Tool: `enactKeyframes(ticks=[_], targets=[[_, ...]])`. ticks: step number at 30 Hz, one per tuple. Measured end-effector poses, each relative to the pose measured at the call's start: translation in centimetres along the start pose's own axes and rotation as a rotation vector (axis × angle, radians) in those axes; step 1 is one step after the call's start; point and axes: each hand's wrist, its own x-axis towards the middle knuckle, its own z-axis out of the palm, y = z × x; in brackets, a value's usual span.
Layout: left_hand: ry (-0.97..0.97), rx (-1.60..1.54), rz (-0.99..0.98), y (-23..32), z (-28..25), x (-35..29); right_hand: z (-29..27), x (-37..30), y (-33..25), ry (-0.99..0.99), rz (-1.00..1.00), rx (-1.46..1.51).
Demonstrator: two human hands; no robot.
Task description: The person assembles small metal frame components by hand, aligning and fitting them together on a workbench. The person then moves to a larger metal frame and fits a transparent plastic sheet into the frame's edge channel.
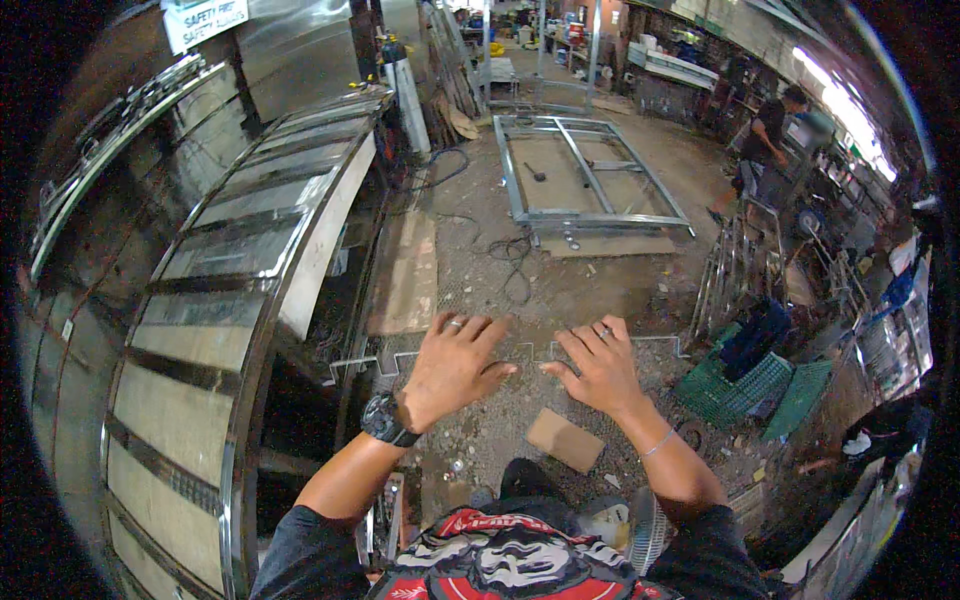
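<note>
Both hands are raised in front of me, palms down, fingers spread and thumbs toward each other. My left hand [455,365] wears a ring and a dark wristwatch [388,420]; nothing shows in it. A short gap away is my right hand [603,368], with a ring and a thin bracelet [660,441], holding nothing that I can see. Behind the hands runs a thin, pale strip with squared bends [655,339], partly hidden by them; whether it touches the fingers is unclear. A brown rectangular piece [565,440], like cardboard, lies on the ground below them.
A long metal-framed panel [185,335] stretches along the left. Ahead, a rectangular metal frame [600,215] lies near a coiled cable [512,250]. On the right are a green plastic crate [735,380], leaning metal pieces [740,250] and another person [765,140] farther back.
</note>
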Motion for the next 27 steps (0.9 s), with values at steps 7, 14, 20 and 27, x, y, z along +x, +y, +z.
enactKeyframes(ticks=[7,14,20,27], targets=[[-0.091,-0.075,-0.087,-9.3,6.5,3.8,9.0,4.4,6.2,-0.078,-0.029,0.023],[-0.224,-0.123,-0.141,-20.8,15.3,11.0,20.9,8.0,16.7,-0.295,0.011,0.219],[-0.377,-0.245,-0.201,-29.3,21.7,19.8,30.7,12.0,28.2,-0.521,0.043,0.308],[-0.453,-0.472,-0.266,-39.2,29.8,24.7,37.0,17.2,37.1,-0.58,0.129,0.269]])
